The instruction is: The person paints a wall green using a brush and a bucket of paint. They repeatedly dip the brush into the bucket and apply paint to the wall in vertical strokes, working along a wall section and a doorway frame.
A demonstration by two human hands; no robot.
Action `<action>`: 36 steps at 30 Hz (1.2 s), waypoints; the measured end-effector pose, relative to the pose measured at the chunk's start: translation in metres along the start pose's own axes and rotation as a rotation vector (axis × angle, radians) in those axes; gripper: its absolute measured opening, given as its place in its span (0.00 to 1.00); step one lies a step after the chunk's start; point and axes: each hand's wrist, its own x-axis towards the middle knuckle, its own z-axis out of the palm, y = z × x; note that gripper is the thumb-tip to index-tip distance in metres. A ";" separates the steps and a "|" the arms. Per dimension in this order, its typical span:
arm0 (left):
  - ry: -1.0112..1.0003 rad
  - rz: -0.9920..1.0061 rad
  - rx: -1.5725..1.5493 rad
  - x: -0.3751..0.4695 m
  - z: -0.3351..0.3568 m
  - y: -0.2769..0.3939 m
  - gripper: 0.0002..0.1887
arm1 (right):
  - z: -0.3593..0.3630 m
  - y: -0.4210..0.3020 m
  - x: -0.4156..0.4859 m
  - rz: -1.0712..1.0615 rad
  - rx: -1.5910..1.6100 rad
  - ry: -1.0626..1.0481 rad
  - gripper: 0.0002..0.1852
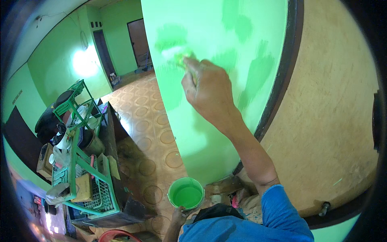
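My right hand is raised to the wall and grips a paintbrush. The brush is blurred, its bristle end against or very near the surface. Darker green patches mark the light green wall around it. Low in front of my body, my left hand holds a bucket at its near rim, with the fingers partly hidden. Green paint lies inside the bucket, which appears upright.
At left, a green plastic rack with baskets and household items stands on a dark cabinet. A dark frame edges the painted wall, beside a bare tan wall. A red basin sits below, on the tiled floor.
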 end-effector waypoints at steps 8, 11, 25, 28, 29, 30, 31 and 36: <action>-0.005 0.029 0.032 0.006 -0.008 -0.007 0.22 | 0.004 0.002 -0.006 0.055 -0.187 -0.160 0.15; -0.015 0.054 0.077 -0.005 0.005 -0.002 0.21 | -0.009 -0.003 -0.026 0.091 -0.145 -0.214 0.15; 0.025 0.027 0.027 0.003 0.002 -0.008 0.22 | 0.008 0.000 -0.062 0.129 -0.178 -0.388 0.16; -0.048 0.048 0.041 -0.002 0.001 -0.007 0.23 | -0.005 -0.003 -0.046 0.098 -0.173 -0.225 0.16; -0.024 0.028 0.040 -0.002 0.001 -0.005 0.22 | -0.008 -0.003 -0.035 0.076 -0.179 -0.134 0.16; -0.003 0.006 0.040 0.000 0.003 -0.004 0.22 | -0.011 -0.003 -0.022 0.077 -0.147 -0.078 0.16; 0.022 -0.015 0.036 0.001 0.001 -0.004 0.21 | -0.011 -0.004 -0.009 0.077 -0.111 -0.025 0.15; -0.009 0.036 0.033 -0.006 0.003 -0.006 0.22 | 0.022 0.015 -0.030 0.079 -0.228 -0.106 0.17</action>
